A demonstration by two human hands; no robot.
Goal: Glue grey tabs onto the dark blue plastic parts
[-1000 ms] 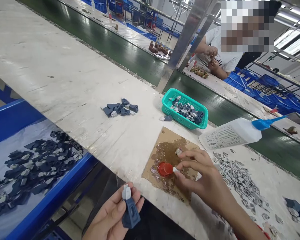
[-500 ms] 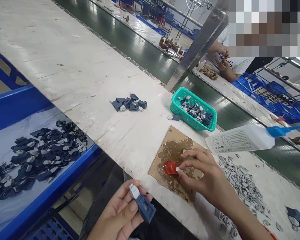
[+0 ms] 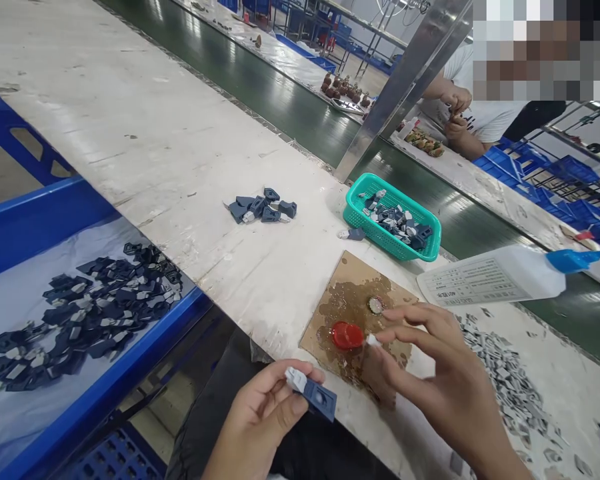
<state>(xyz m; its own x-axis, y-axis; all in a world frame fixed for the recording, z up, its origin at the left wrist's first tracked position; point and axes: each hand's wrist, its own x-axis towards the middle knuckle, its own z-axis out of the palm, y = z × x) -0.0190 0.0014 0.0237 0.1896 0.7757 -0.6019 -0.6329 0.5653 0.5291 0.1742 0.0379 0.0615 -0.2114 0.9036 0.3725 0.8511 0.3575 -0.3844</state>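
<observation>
My left hand grips a dark blue plastic part with a light grey piece on its end, held in front of the table edge. Between the thumb and fingertips of my right hand is a small whitish plastic piece. That hand hovers over a stained cardboard square. Just left of the pinched piece lies a red, wet-looking shallow cap on the cardboard. A metal bottle cap sits near my right fingertips.
A teal basket of blue and grey parts stands behind the cardboard, beside a white glue bottle. Small grey pieces are heaped at right. More blue parts lie mid-table and in a blue tray at left. Across the conveyor, a person works.
My right hand has drawn back right from the red cap with the small piece, uncovering the metal bottle cap. My left hand has moved right and turned the blue part toward level.
</observation>
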